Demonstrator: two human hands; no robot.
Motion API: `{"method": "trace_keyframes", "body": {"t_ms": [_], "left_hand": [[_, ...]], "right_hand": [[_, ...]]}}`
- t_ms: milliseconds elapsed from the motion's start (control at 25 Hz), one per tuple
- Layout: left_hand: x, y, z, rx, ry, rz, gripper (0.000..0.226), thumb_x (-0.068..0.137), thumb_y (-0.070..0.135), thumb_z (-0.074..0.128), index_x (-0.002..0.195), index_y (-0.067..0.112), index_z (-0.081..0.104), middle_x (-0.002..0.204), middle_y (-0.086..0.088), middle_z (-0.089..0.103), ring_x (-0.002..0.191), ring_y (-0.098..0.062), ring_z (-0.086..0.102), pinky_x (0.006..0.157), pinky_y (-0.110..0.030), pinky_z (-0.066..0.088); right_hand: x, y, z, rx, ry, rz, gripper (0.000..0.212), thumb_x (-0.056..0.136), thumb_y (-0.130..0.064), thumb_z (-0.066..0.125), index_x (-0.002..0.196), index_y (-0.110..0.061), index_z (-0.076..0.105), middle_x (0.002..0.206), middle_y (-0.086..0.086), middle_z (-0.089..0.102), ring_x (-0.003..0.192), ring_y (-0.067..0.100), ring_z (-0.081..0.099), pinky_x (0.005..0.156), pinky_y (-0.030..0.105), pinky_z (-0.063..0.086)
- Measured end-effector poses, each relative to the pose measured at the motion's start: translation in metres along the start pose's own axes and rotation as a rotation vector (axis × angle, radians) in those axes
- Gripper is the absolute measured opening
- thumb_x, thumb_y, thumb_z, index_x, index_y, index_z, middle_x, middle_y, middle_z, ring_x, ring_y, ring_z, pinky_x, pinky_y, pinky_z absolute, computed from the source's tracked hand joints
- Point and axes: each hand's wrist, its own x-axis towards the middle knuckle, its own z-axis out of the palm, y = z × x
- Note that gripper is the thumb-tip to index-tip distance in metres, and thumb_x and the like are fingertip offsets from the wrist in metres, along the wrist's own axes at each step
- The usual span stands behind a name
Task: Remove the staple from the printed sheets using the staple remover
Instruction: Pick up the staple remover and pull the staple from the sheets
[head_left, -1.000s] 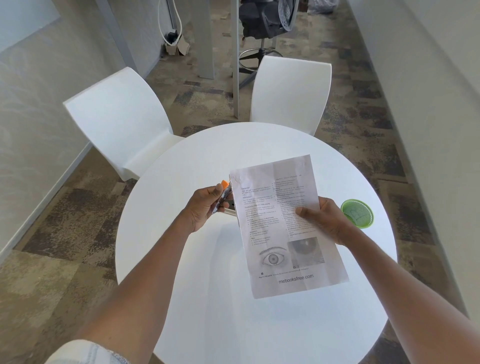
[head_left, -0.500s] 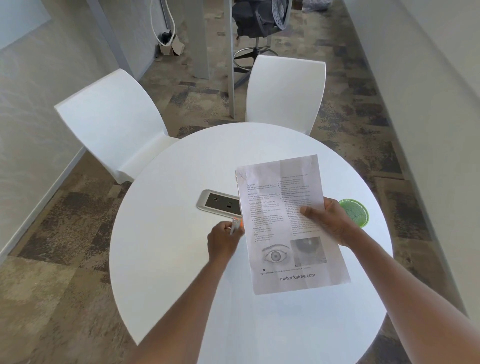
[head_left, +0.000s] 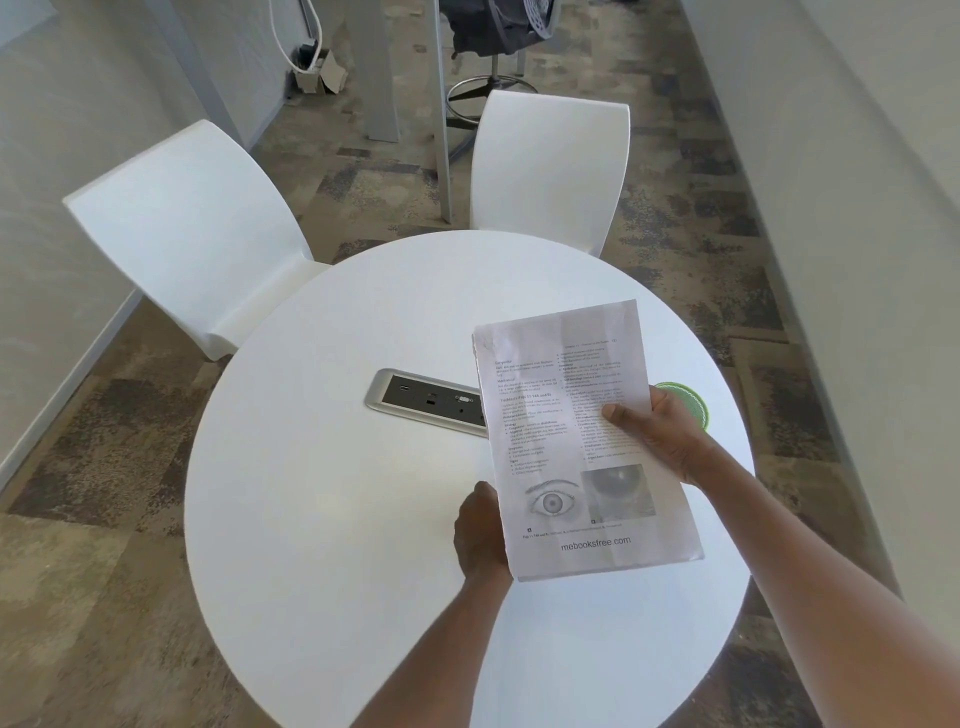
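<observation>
My right hand (head_left: 660, 431) holds the printed sheets (head_left: 566, 415) by their right edge, above the round white table (head_left: 332, 545). The top page shows text, an eye drawing and a photo. Its top left corner looks creased, and I cannot make out a staple there. My left hand (head_left: 480, 530) is at the lower left edge of the sheets, its fingers hidden behind the paper. The staple remover is not visible now.
A silver socket panel (head_left: 426, 402) is set into the table's middle, partly behind the sheets. A green round object (head_left: 691, 402) lies at the table's right, behind my right hand. Two white chairs (head_left: 197, 228) (head_left: 550, 166) stand at the far side.
My left hand, which held the orange staple remover near the sheets' top left corner, has dropped down the left edge and gone behind the lower part of the paper. The sheets stay held.
</observation>
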Motion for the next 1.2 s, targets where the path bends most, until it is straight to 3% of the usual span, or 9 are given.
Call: {"method": "trace_keyframes", "body": {"t_ms": [280, 560, 680, 840, 920, 1000, 1080, 1200], "left_hand": [[0.001, -0.017, 0.033, 0.146, 0.085, 0.064, 0.023, 0.098, 0.032, 0.038, 0.096, 0.012, 0.051, 0.099, -0.007, 0.066, 0.092, -0.034, 0.065, 0.071, -0.037, 0.047], [0.004, -0.017, 0.033, 0.15, 0.046, 0.042, 0.006, 0.092, 0.021, 0.042, 0.088, 0.017, 0.044, 0.096, -0.006, 0.064, 0.089, -0.032, 0.062, 0.07, -0.035, 0.047], [0.001, -0.014, 0.024, 0.083, 0.009, -0.004, 0.01, 0.088, 0.023, 0.046, 0.08, 0.016, 0.046, 0.092, -0.007, 0.065, 0.089, -0.032, 0.063, 0.068, -0.034, 0.044], [0.013, -0.025, 0.008, 0.004, 0.005, -0.08, 0.027, 0.089, 0.032, 0.05, 0.079, 0.013, 0.065, 0.088, -0.01, 0.072, 0.086, -0.033, 0.065, 0.072, -0.033, 0.049], [0.027, -0.03, -0.01, -0.165, 0.125, -0.127, 0.042, 0.096, 0.036, 0.042, 0.081, 0.008, 0.071, 0.083, -0.011, 0.074, 0.084, -0.033, 0.068, 0.077, -0.036, 0.054], [0.043, -0.02, -0.038, -0.546, 0.154, -0.087, 0.045, 0.1, 0.033, 0.041, 0.085, 0.006, 0.073, 0.077, -0.009, 0.073, 0.063, -0.025, 0.067, 0.065, -0.034, 0.058], [0.058, 0.003, -0.073, -0.835, 0.047, 0.021, 0.042, 0.104, 0.035, 0.044, 0.093, 0.005, 0.072, 0.08, -0.01, 0.074, 0.057, -0.018, 0.066, 0.054, -0.028, 0.055], [0.067, 0.033, -0.117, -0.889, -0.069, 0.178, 0.036, 0.101, 0.039, 0.053, 0.097, 0.01, 0.073, 0.076, -0.003, 0.075, 0.062, -0.014, 0.068, 0.059, -0.028, 0.058]], "right_hand": [[-0.003, 0.001, -0.031, 0.01, 0.021, -0.015, 0.032, 0.086, -0.004, 0.071, 0.117, 0.003, 0.067, 0.11, 0.021, 0.073, 0.089, 0.029, 0.073, 0.071, 0.034, 0.06], [-0.001, 0.006, -0.033, 0.016, -0.007, -0.034, 0.034, 0.085, -0.005, 0.072, 0.117, 0.004, 0.067, 0.113, 0.023, 0.072, 0.096, 0.036, 0.071, 0.076, 0.038, 0.061], [-0.001, 0.004, -0.029, 0.007, 0.005, -0.03, 0.03, 0.085, -0.004, 0.073, 0.114, 0.004, 0.069, 0.106, 0.019, 0.075, 0.093, 0.036, 0.072, 0.074, 0.037, 0.061], [-0.005, 0.0, -0.018, 0.005, -0.015, -0.027, 0.023, 0.085, -0.003, 0.073, 0.107, 0.001, 0.071, 0.089, 0.007, 0.079, 0.078, 0.021, 0.075, 0.063, 0.028, 0.059], [-0.007, 0.001, -0.013, -0.008, -0.037, -0.018, 0.032, 0.08, -0.012, 0.078, 0.108, -0.001, 0.071, 0.094, 0.009, 0.079, 0.082, 0.025, 0.075, 0.066, 0.029, 0.059], [-0.01, 0.002, -0.005, -0.02, -0.059, -0.007, 0.041, 0.074, -0.019, 0.078, 0.111, -0.002, 0.071, 0.099, 0.012, 0.078, 0.087, 0.027, 0.074, 0.069, 0.031, 0.06], [-0.01, 0.003, 0.004, -0.016, -0.073, -0.012, 0.037, 0.076, -0.016, 0.078, 0.109, -0.003, 0.071, 0.099, 0.012, 0.078, 0.085, 0.025, 0.075, 0.069, 0.03, 0.06], [-0.013, 0.001, 0.024, -0.015, -0.089, -0.013, 0.021, 0.085, -0.005, 0.073, 0.106, -0.003, 0.072, 0.095, 0.01, 0.079, 0.081, 0.022, 0.075, 0.066, 0.028, 0.059]]}}
